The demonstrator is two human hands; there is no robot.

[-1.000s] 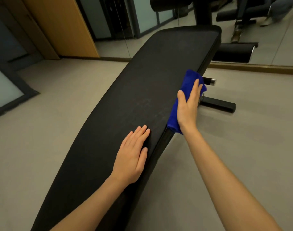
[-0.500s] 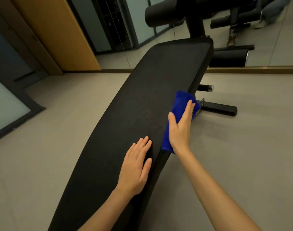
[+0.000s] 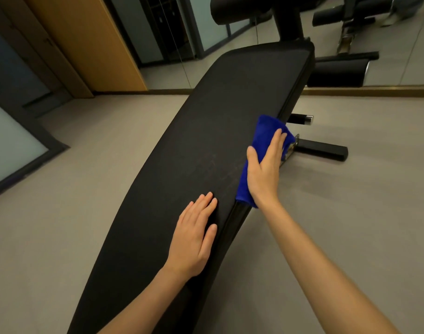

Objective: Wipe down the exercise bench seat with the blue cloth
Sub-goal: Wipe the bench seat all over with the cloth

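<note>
1. Pressing flat on the blue cloth (image 3: 266, 130), the right hand (image 3: 264, 169) lies with its fingers (image 3: 277, 141) straight and close together, pointing toward the far end, and its thumb spread out to the left; it is not clenched around anything.
2. The blue cloth is folded into a long strip and draped over the right edge of the bench seat (image 3: 206, 141), about midway along its length. Its far end shows beyond the fingertips and its near end hangs just below the wrist.
3. The left hand (image 3: 194, 239) rests palm down on the bare black pad, nearer than the right hand and just to its left. Its fingers are straight and together, the thumb lies along the seat's right edge, and it holds nothing.
4. The two hands are apart, with a stretch of pad between them; only the right one touches the cloth.
5. The bench seat is a long black padded surface running from the near left to the far right, with faint pale smears on the pad left of the cloth.
6. Beyond its far end a black roller pad (image 3: 235, 7) sits on an upright post.
7. Right of the cloth, a chrome-tipped handle (image 3: 300, 119) and a black foot bar (image 3: 323, 150) stick out from under the seat over the grey floor (image 3: 362, 225).
8. A wooden door panel (image 3: 85, 44) stands at the far left.
</note>
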